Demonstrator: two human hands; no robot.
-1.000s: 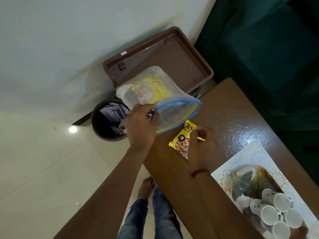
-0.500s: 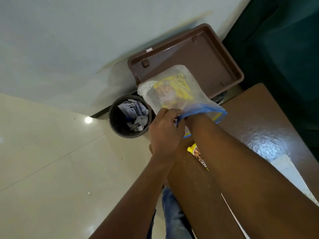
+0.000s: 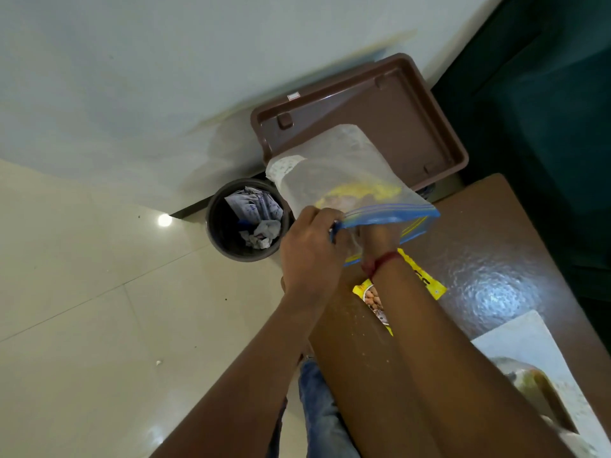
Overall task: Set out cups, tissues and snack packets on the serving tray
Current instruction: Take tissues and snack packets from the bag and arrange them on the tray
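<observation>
My left hand pinches the blue zip rim of a clear plastic bag held over the table's far corner. My right hand is pushed into the bag's mouth up to the wrist; its fingers are blurred behind the plastic. A yellow snack packet lies inside the bag just beyond that hand. Another yellow snack packet lies flat on the brown table, partly under my right forearm. The white patterned serving tray shows at the lower right; the cups on it are out of sight.
A brown plastic tray leans against the wall behind the bag. A dark round bin with crumpled paper stands on the tiled floor left of the table. A dark green sofa borders the table's right side.
My right hand left the packet on the table and went into the bag's mouth. The packet inside has slid toward the opening. The view has swung left.
</observation>
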